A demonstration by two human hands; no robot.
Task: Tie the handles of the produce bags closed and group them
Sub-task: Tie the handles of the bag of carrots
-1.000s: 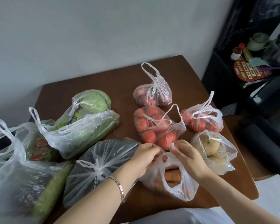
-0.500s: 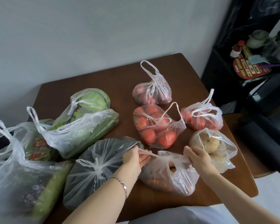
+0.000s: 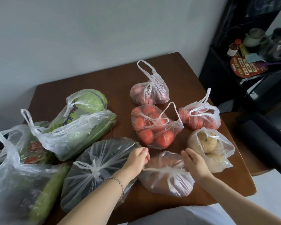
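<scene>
A clear bag of orange-brown produce (image 3: 165,184) lies at the table's near edge, its handles drawn into a knot on top. My left hand (image 3: 137,159) and my right hand (image 3: 195,163) each grip one end of the handles, and the strand between them is taut. A potato bag (image 3: 209,148) gapes open just right of my right hand. Beyond my hands sit a large tomato bag (image 3: 154,127) and a smaller tomato bag (image 3: 199,117), both with loose handles. A bag of reddish produce (image 3: 149,93) at the back looks tied. The grey bag (image 3: 101,168) under my left forearm is knotted.
Several bags of green vegetables, one with a cabbage (image 3: 88,103), crowd the left half of the brown table (image 3: 169,70). A black shelf (image 3: 217,70) with bottles and jars stands at the right. A dark seat (image 3: 263,143) is beside the table's right edge.
My hands met above the bag, then moved apart and down with the handle ends. The knot has drawn tight on top of the bag.
</scene>
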